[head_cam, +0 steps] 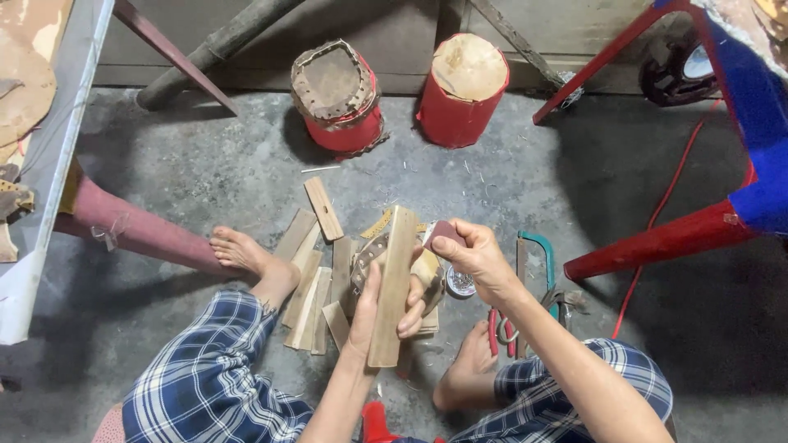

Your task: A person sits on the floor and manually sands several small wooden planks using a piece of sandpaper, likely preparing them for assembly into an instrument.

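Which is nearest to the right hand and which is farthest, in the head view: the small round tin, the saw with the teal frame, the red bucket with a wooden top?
From the right hand:
1. Small round tin, on the floor just below the hand.
2. Saw with the teal frame, on the floor to its right.
3. Red bucket with a wooden top, far up by the wall.

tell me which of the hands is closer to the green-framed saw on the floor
Right. The right hand, holding a small dark block, is just left of the green-framed saw. The left hand grips a wooden slat farther left.
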